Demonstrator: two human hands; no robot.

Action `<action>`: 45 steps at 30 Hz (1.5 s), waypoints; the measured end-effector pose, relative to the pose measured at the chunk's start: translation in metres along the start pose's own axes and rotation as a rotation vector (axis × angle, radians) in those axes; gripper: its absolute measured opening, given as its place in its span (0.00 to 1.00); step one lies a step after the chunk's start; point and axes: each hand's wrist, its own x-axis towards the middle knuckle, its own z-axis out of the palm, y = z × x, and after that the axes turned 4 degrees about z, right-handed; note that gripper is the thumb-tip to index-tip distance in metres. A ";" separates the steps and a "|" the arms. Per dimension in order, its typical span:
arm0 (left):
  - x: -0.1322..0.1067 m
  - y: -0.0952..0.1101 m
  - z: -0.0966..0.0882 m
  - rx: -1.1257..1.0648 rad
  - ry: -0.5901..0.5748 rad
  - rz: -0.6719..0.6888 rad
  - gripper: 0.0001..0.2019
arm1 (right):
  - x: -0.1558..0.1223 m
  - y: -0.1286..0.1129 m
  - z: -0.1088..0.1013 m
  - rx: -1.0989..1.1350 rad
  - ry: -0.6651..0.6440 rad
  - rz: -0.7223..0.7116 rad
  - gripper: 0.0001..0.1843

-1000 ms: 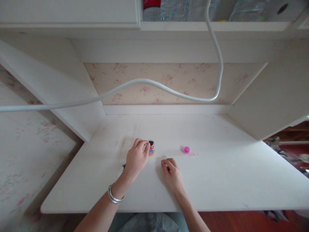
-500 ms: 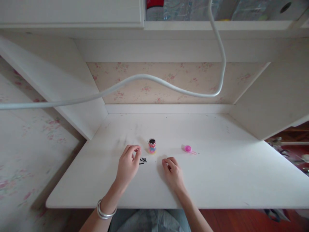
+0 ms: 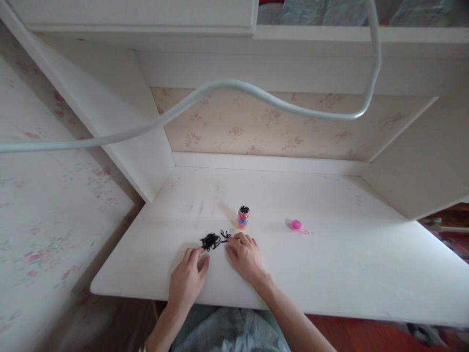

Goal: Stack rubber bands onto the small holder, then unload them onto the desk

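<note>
On the white desk lies a small pile of black elastic bands [image 3: 211, 241], with a few loose black bands [image 3: 224, 236] just to its right. My left hand [image 3: 187, 278] rests at the pile's near-left edge, index fingertip at the bands and thumb held apart. My right hand [image 3: 246, 256] lies low on the desk, its fingertips touching the loose bands; thumb and index finger look apart. Behind it stands an uncovered small clear jar [image 3: 243, 218], upright, with black bands at the top and coloured contents below. A pink lid [image 3: 296, 225] with a loop strap lies farther right.
A thick white cable [image 3: 234, 86] hangs across the view above the desk [image 3: 348, 264]. White side panels and an overhead shelf [image 3: 146, 19] frame the desk. Floral wallpaper [image 3: 234, 129] covers the back.
My left hand has come down and nearer, so the black pile shows. My right hand has moved left to the loose bands. The camera view has shifted and tilted.
</note>
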 end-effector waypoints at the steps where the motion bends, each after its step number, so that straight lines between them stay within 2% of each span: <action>1: 0.000 0.001 0.001 0.021 -0.005 -0.001 0.11 | 0.003 -0.002 0.001 -0.007 0.000 -0.010 0.10; 11: 0.011 0.001 0.003 0.113 -0.025 0.001 0.09 | 0.016 -0.003 0.008 -0.083 -0.013 -0.169 0.09; 15: 0.008 0.000 0.004 0.117 -0.024 0.033 0.09 | 0.015 -0.007 0.006 0.005 0.004 -0.150 0.11; 18: 0.007 0.000 0.005 0.141 -0.027 0.041 0.10 | 0.012 -0.008 -0.006 0.213 0.099 -0.089 0.12; 21: 0.008 -0.001 0.008 0.172 -0.019 0.034 0.10 | 0.012 -0.006 -0.029 0.389 0.264 -0.005 0.12; 24: 0.009 -0.002 0.011 0.177 -0.010 0.027 0.10 | 0.022 0.000 -0.056 0.402 0.448 0.093 0.11; 26: 0.009 -0.002 0.012 0.177 -0.011 0.023 0.10 | 0.032 0.004 -0.069 0.354 0.508 0.128 0.12; 29: 0.010 -0.002 0.010 0.186 -0.031 0.015 0.11 | 0.047 0.009 -0.076 0.292 0.490 0.131 0.13; 33: 0.010 0.000 0.008 0.196 -0.057 0.002 0.11 | 0.057 0.009 -0.071 0.248 0.461 0.114 0.12; 40: 0.010 -0.001 0.010 0.181 -0.047 0.003 0.10 | 0.057 0.007 -0.072 0.241 0.452 0.108 0.11; 45: 0.010 -0.001 0.010 0.183 -0.042 0.008 0.10 | 0.053 0.009 -0.074 0.188 0.419 0.017 0.12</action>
